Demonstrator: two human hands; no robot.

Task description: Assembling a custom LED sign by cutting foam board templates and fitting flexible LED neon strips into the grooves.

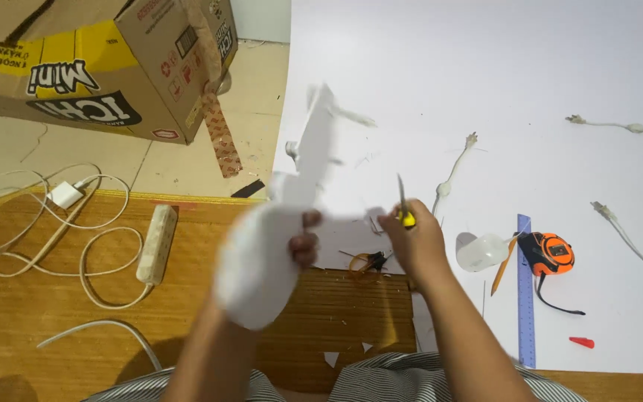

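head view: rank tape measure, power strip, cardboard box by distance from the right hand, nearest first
1. Orange tape measure: on the white sheet just right of the right hand, beside the blue ruler.
2. White power strip: on the wooden surface, well left, past the left hand.
3. Cardboard box: on the floor, far upper left.

both hands (303, 242) raised, fingers closed, gripping

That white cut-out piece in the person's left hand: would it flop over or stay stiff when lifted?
Probably fairly stiff: the white cut-out piece stands up above the left hand without drooping, though it is blurred. It looks thin and flat, so likely light for its size. Its narrow parts might bend or snap if squeezed. The right hand holds a yellow-handled blade beside it.
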